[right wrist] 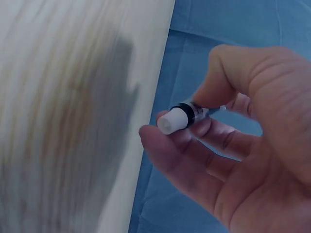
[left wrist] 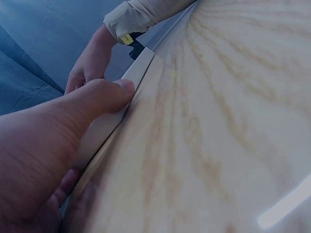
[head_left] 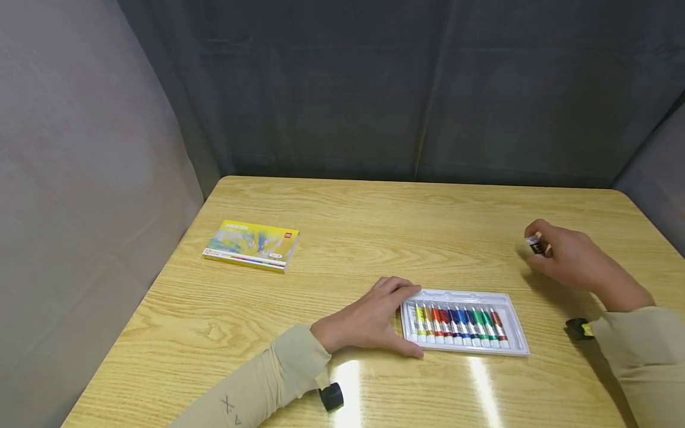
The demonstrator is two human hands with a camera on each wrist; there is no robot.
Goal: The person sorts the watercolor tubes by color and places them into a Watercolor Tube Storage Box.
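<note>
A white plastic tray [head_left: 516, 333] of paint tubes lies on the table in front of the person. Its row of small tubes [head_left: 460, 324] runs from white and yellow through red, blue and green to brown. My left hand [head_left: 371, 318] grips the tray's left end, thumb at the near corner and fingers at the far one. In the left wrist view the thumb [left wrist: 114, 94] presses along the tray's side wall. Off to the right, my right hand [head_left: 569, 255] pinches a black paint tube [right wrist: 194, 112] with a white cap, held above the table.
A yellow paint box [head_left: 251, 245] with a colourful printed lid lies at the table's left side. Grey cloth [head_left: 321, 95] hangs behind the wooden table [head_left: 214, 339] and along both sides.
</note>
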